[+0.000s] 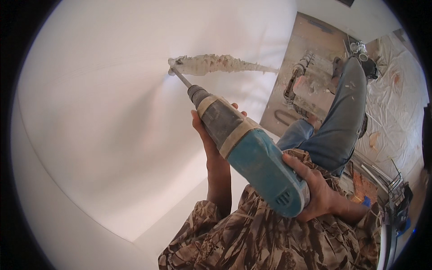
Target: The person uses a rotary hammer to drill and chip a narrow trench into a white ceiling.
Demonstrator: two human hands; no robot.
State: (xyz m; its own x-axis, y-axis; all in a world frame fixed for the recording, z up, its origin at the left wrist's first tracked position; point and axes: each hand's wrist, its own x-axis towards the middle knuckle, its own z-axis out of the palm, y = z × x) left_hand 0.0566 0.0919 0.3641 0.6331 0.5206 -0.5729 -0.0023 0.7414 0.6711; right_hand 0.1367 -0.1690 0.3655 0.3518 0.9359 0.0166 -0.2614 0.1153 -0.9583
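The left fingers [236,108] were wrapped from below around the grey barrel of the drill [245,146], tips showing over its top edge, so the left hand [208,135] carried the front weight. The right hand [315,189] closed on the blue rear housing, fingers curled over its end near the vents — both hands held the tool and nothing else.

The drill pointed up and away at the white wall [103,112], its bit [181,77] meeting the left end of a rough chased groove [220,64] that ran level toward the right. To cut well here, I judged the bit should stay in line with the groove and at a shallow angle, the rear hand pushing steadily while the front hand steered — a tilt could wander off the line or dig too deep.

Beyond, jeans-clad legs [342,121] stood over a bare panel with pipes [297,76] and floor sheeting [396,103].
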